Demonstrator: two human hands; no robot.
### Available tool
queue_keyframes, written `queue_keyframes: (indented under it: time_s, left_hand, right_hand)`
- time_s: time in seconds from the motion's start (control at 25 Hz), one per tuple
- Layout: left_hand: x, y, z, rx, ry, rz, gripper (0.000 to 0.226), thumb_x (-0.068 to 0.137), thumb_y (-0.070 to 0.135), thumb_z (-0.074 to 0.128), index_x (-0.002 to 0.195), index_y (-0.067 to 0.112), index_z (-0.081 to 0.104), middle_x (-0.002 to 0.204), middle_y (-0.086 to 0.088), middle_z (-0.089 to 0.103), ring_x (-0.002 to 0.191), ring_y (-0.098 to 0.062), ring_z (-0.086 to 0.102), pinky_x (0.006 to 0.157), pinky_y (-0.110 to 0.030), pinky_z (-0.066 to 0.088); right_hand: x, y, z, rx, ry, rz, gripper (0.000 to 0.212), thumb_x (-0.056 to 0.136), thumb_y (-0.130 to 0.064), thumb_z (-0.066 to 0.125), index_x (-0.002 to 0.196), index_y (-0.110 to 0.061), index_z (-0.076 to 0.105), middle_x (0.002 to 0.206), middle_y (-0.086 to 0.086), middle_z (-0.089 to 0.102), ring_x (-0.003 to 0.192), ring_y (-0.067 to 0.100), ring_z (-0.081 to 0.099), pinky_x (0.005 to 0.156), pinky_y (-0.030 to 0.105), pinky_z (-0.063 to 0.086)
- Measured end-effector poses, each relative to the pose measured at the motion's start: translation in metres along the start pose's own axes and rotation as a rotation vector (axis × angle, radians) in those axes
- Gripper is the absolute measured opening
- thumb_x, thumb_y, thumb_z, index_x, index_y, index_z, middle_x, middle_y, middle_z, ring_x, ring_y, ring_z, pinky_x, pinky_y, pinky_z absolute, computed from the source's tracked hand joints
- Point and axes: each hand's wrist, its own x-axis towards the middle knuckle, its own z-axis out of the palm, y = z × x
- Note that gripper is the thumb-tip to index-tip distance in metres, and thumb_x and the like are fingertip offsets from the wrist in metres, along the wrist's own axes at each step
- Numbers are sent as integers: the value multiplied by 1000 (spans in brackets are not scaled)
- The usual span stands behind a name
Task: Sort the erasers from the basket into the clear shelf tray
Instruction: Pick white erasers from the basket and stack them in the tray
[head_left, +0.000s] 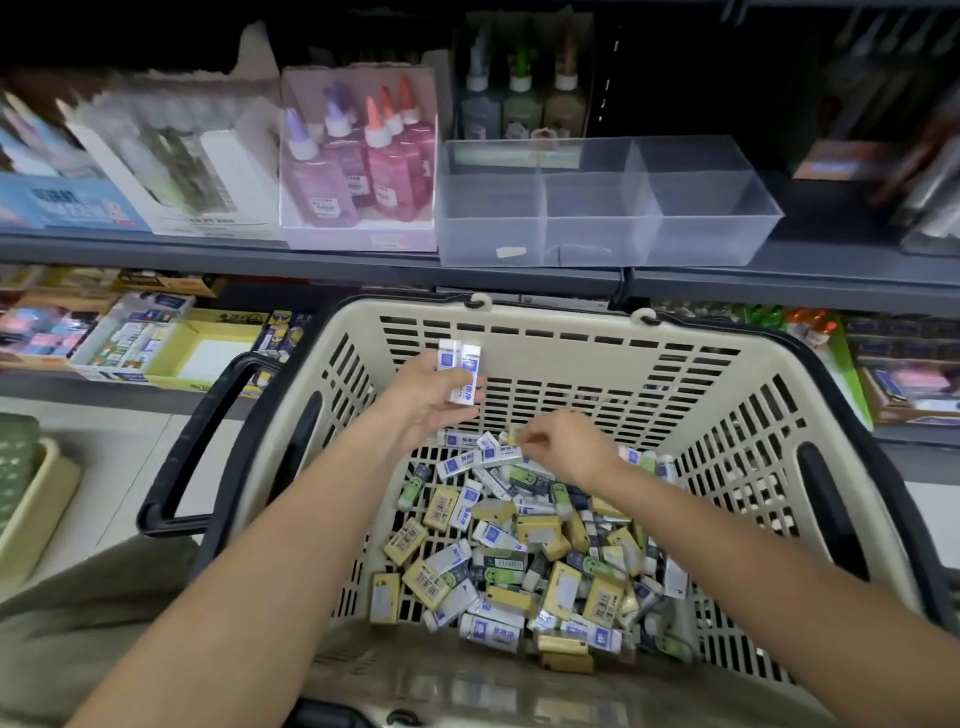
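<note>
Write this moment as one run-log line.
step: picking | left hand: holds white erasers | right hand: fingers at eraser pile in basket, grip unclear | tray: no erasers seen

Grey metal shelf (311, 260), rows of glue bottles (358, 156), pale tiled floor (130, 441)

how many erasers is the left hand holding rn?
2. Both sit side by side in the left hand, in front of the basket's far wall: left white-and-blue eraser, right white-and-blue eraser. A third could be hidden behind them.
</note>
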Motion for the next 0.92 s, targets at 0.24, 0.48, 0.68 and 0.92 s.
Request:
queue_keyframes:
  time_s: [0.24, 0.48, 0.68, 0.92]
  left_hand:
    - [3, -5, 4, 28, -45, -107, 27, 87, -2, 56, 113, 7, 55, 94, -11, 64, 85, -19, 63, 74, -31, 55]
    - [5, -1, 11, 244, 3, -67, 24, 87, 2, 60, 110, 9, 56, 102, -11, 60, 92, -19, 59, 73, -26, 55]
    - [-3, 21, 18, 292, -61, 36, 18, 87, 8, 62, 104, 13, 58, 99, -7, 62, 95, -18, 60, 73, -22, 55]
    - [-10, 64, 1, 204, 67, 333, 8, 87, 11, 64, 90, 17, 59, 93, -10, 65, 88, -21, 63, 75, -31, 55]
  right_hand:
    - [24, -15, 39, -485, -92, -103, 23, 89, -21, 59, 110, -12, 62, 115, 8, 47, 103, 26, 53, 77, 36, 51]
    - [23, -7, 0, 171, -95, 75, 23, 76, -25, 71, 86, -25, 50, 83, -4, 57, 67, 10, 53, 54, 20, 41]
    - [10, -12, -44, 514, 10, 40, 13, 79, -26, 72, 85, -21, 62, 74, 4, 67, 63, 14, 64, 62, 29, 49]
    - [14, -31, -107, 643, 141, -83, 14, 87, -15, 63, 80, -28, 62, 77, -9, 71, 73, 7, 69, 59, 14, 49]
